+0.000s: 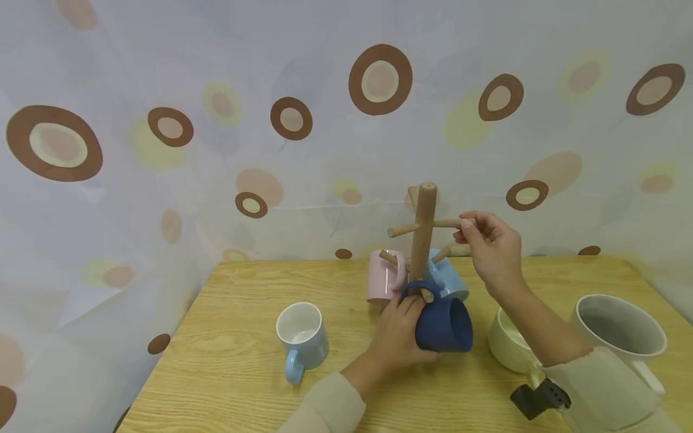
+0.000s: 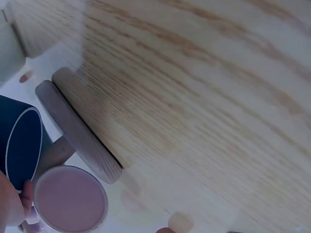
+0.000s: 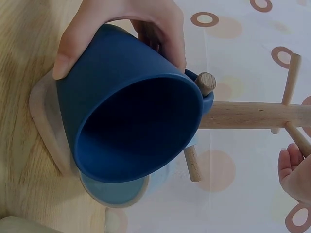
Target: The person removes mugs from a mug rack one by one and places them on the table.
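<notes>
A wooden mug tree [image 1: 423, 240] stands on the table. My left hand [image 1: 397, 335] grips a dark blue mug [image 1: 441, 328] by its body, the thumb along its side in the right wrist view. This mug is tilted, mouth to the right, and its handle loops round a low front peg [image 3: 206, 83]. With thumb and fingers my right hand [image 1: 495, 249] pinches the end of the upper right peg [image 1: 446, 223]. Behind the dark blue mug, a pink mug [image 1: 381, 278] and a light blue mug [image 1: 448, 279] hang on lower pegs, both partly covered.
Left of the tree, another light blue mug [image 1: 311, 349] stands upright. Below my right forearm is a cream mug [image 1: 503, 349], partly hidden by it. A large pale mug [image 1: 617, 328] stands at the far right. Patterned cloth [image 1: 325, 60] hangs behind the table [image 1: 233, 337].
</notes>
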Tool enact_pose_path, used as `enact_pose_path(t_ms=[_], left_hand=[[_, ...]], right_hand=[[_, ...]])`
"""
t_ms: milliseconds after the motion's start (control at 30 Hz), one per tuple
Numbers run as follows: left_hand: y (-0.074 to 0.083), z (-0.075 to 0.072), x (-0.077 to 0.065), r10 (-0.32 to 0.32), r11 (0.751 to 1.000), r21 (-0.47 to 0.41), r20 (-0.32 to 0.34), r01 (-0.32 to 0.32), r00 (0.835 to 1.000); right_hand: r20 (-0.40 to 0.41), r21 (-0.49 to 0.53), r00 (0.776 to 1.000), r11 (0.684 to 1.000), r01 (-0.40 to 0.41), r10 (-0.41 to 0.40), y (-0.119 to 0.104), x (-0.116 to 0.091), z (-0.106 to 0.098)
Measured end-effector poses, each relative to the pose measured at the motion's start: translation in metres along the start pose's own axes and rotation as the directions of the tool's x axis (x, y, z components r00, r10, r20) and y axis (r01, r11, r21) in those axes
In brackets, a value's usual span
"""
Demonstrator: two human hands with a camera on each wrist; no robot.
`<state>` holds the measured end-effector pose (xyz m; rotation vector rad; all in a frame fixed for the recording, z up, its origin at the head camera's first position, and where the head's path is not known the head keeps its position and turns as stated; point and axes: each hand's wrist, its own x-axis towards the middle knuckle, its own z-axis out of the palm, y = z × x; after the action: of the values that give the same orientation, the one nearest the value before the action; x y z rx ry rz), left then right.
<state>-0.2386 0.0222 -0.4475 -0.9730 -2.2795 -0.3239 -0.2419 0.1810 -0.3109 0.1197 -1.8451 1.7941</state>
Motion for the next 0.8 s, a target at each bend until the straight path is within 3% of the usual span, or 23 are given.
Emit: enact_pose_path(t_ms=[200,600,800], left_hand=[[0.005,-0.003,-0.003,-0.054,0.998,-0.023,-0.002,0.054,0.999],[0.013,-0.007,-0.009,-0.04,0.993,-0.111,-0.048,0.035,0.998],[0.016,-0.011,-0.014,-0.077,0.98,-0.186,-0.048,0.067,0.996]], right_hand=[[0.005,-0.017,1.0,1.0,0.011,-0.011,-0.001,0.0,0.0],[0.01,-0.025,1.0,1.0,0.0,0.001,-0.001,-0.003,-0.002],[0.011,-0.013,1.0,1.0,-0.022,0.022,-0.001,-0.003,-0.002]])
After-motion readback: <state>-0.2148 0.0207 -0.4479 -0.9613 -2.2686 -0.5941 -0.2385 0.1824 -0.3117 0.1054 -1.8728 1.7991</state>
